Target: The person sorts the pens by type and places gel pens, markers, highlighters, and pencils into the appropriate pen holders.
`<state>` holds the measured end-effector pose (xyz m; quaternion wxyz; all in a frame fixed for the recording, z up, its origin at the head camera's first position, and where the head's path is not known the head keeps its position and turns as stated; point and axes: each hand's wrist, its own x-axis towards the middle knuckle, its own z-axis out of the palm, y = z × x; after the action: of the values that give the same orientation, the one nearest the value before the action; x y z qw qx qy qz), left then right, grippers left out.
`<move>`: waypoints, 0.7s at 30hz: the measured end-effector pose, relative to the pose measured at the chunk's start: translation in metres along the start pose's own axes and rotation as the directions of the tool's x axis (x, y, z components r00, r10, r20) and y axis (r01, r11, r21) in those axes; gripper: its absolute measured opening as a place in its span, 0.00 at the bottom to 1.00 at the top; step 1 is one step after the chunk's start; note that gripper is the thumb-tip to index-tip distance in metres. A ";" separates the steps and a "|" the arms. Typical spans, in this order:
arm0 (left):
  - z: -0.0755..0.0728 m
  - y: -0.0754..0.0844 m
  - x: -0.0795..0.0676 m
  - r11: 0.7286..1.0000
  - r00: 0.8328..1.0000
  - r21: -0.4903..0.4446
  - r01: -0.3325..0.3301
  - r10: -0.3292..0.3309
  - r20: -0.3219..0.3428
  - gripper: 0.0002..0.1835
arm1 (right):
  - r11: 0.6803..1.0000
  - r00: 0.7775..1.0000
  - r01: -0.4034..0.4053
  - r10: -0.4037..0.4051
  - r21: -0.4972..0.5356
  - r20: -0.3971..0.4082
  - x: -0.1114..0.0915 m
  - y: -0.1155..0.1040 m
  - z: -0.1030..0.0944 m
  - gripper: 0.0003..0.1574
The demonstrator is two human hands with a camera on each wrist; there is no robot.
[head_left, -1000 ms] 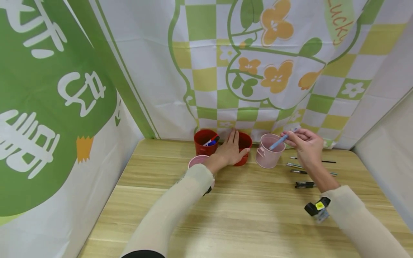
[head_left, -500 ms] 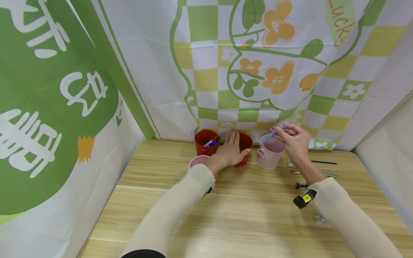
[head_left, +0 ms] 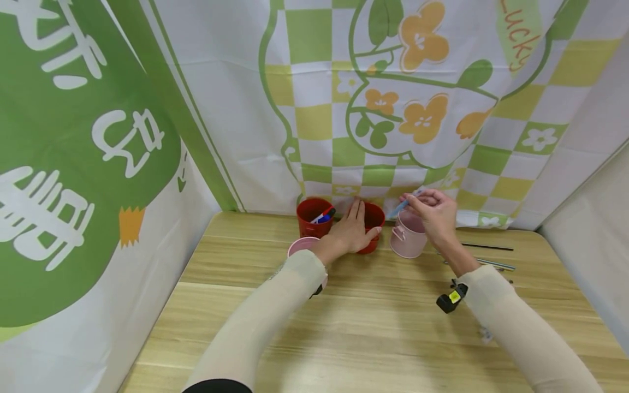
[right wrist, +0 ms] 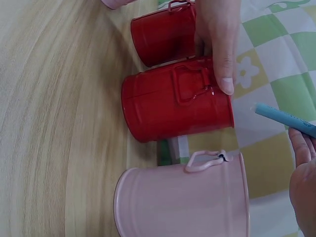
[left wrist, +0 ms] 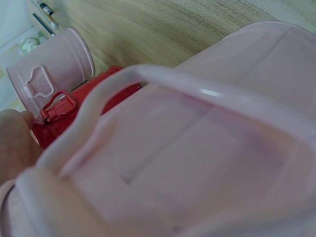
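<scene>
My right hand point(head_left: 437, 215) pinches a light-blue pen point(right wrist: 286, 119) and holds it tilted, above the rims of the buckets. Its tip points left, between the right pink bucket point(head_left: 409, 240) and the red bucket point(right wrist: 158, 106) beside it. My left hand point(head_left: 349, 233) rests on that red bucket's rim, fingers extended toward the wall and thumb at the front right. Farther left, another red bucket point(head_left: 306, 224) contains a red-and-black marker point(head_left: 325, 214) and something blue. A second pink bucket point(head_left: 302, 244) stands partly hidden under my left forearm; its handle fills the left wrist view.
On the right of the wooden table point(head_left: 363, 322) lie several slim pens and a thin black stick point(head_left: 488, 247), partly covered by my right forearm. A printed green-and-white cloth point(head_left: 314, 123) hangs right behind the buckets.
My right hand has moved left with the light-blue pen, from over the right side of the pink bucket toward the neighbouring red one. My left hand stays in place.
</scene>
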<state>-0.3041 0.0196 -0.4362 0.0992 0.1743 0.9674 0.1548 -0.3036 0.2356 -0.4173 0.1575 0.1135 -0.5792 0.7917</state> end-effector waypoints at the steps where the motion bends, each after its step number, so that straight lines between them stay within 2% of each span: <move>1: 0.000 0.000 0.000 1.000 1.000 -0.001 0.001 -0.001 0.000 0.49 | 1.000 1.000 0.000 0.000 -0.003 0.000 0.001 0.001 0.001 0.08; 11: 0.000 0.001 0.001 1.000 1.000 0.002 0.011 -0.011 -0.019 0.49 | 0.999 0.999 -0.017 0.016 -0.033 -0.044 0.005 0.014 0.008 0.08; 21: 0.005 -0.001 0.009 1.000 1.000 -0.001 0.025 -0.025 0.009 0.49 | 0.986 0.995 -0.078 0.069 -0.147 -0.066 0.001 0.023 0.011 0.09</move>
<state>-0.3114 0.0231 -0.4427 0.1057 0.1628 0.9690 0.1531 -0.3130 0.2191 -0.4344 0.1537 0.0560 -0.6356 0.7545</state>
